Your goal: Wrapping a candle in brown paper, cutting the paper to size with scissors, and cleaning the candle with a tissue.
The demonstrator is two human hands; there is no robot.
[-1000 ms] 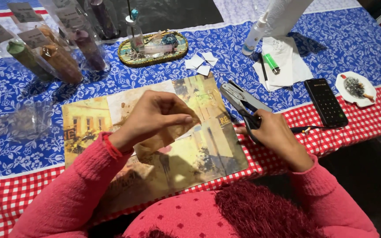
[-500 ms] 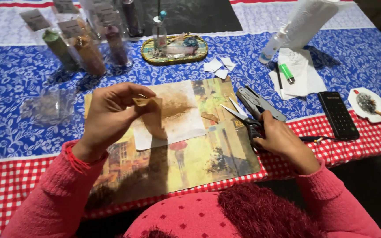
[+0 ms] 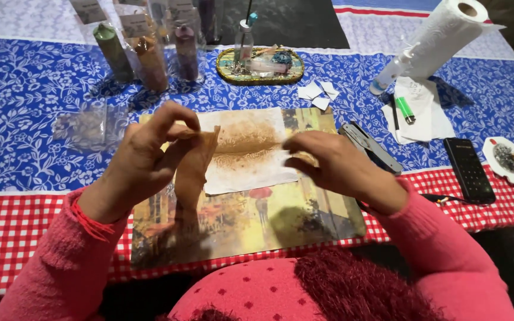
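Note:
My left hand [image 3: 147,157] is raised over the table and pinches the top of a small brown see-through packet [image 3: 194,169], which hangs down from my fingers. My right hand [image 3: 343,169] hovers to the right of the packet with its fingers stretched toward it and nothing visible in them. Under both hands lies a white paper sheet [image 3: 245,148] dusted with brown powder. The sheet rests on a painted picture mat [image 3: 257,226]. A grey stapler [image 3: 371,147] lies on the cloth just behind my right hand.
Tall tubes in clear wrappers [image 3: 150,53] and an oval tray [image 3: 260,66] stand at the back. A paper towel roll [image 3: 441,38], a green lighter [image 3: 406,110], a black handset [image 3: 470,169] and a small dish [image 3: 507,159] are on the right. A clear plastic bag [image 3: 87,128] lies at the left.
My right hand has let go of the stapler, which now lies on the table, and has moved left toward the packet. My left hand has lifted the packet off the mat.

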